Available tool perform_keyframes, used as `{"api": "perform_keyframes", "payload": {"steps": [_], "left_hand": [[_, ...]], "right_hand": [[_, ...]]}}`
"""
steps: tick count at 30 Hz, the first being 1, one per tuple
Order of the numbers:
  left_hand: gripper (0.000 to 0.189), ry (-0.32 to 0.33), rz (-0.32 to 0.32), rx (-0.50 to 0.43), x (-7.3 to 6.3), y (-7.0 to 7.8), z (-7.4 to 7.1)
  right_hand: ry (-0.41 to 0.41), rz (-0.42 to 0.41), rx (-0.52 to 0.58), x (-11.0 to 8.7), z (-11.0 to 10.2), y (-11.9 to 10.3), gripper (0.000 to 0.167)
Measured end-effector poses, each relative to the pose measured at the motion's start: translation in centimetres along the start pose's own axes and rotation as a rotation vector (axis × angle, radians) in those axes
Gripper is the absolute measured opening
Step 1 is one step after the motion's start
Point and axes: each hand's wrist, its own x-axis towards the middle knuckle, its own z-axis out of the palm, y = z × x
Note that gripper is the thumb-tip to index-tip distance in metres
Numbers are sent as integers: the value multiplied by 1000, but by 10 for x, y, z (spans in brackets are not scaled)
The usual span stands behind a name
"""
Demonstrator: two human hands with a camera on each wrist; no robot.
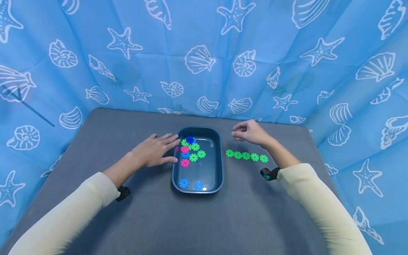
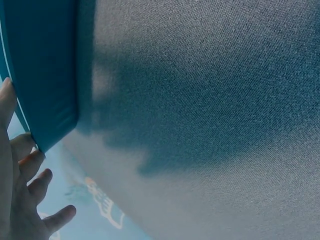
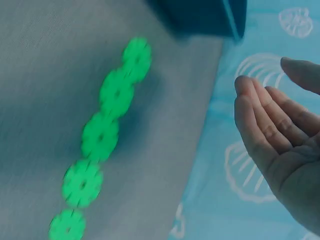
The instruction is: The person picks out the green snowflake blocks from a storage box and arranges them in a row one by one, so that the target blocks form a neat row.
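A dark blue tray (image 1: pixel 210 173) holds green, pink and blue notched discs, mostly gathered along its left side. Two blue discs (image 1: pixel 183 183) lie at its near end. My left hand (image 1: pixel 156 150) rests with spread, straight fingers at the tray's left rim; in the left wrist view its fingertips touch that rim. To the right of the tray, several green discs (image 1: pixel 246 156) form a row on the table. My right hand (image 1: pixel 251 132) hovers above the far side of that row, fingers loosely bent. The right wrist view shows its palm (image 3: pixel 305 165) with nothing held.
A grey cloth-covered table (image 1: pixel 146 219) carries the tray and the row. Behind it hangs a blue curtain (image 1: pixel 204 32) with white shells and starfish. A black band (image 1: pixel 269 174) sits at the right wrist, another black piece (image 1: pixel 123 193) at the left.
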Motion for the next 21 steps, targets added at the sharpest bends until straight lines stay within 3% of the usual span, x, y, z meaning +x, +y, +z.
{"api": "perform_keyframes", "payload": {"steps": [5,9,15,21], "left_hand": [[80,-5,-4,-12,0,0,1],[81,0,-4,-9,0,0,0],[81,-1,-6,0,0,0,1],[81,4,-3,-1,0,1,1]], "right_hand": [[-69,21,110,9,16,-24,35],[-120,10,130,15,32,-38,37],[-184,-2,24,23,63,-49,44],[-216,134,-76,29,89,-53,57]]}}
